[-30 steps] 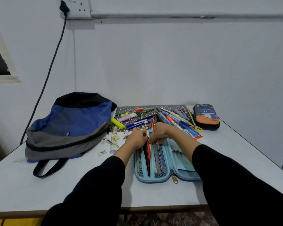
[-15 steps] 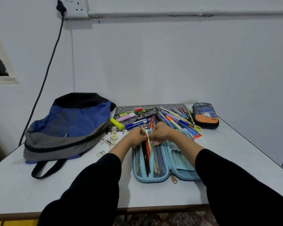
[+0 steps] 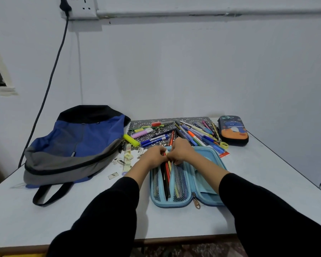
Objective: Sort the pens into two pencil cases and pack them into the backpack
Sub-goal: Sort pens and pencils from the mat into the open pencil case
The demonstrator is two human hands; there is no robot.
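A backpack (image 3: 76, 145) lies at left, waiting. At centre, the left hand (image 3: 153, 156) and right hand (image 3: 180, 151), fingers curled, pinch the far ends of pens (image 3: 167, 170), seemingly tucking them into the open blue pencil case (image 3: 204, 184). These pens lie lengthways, pointing at the wall (image 3: 193, 71). Behind, to the right: loose pens (image 3: 193, 133) and a closed dark case (image 3: 233, 130).

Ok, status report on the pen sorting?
Left grip and right grip both pinching pens in open blue case. Loose pens on mat behind it. Nothing in the way.
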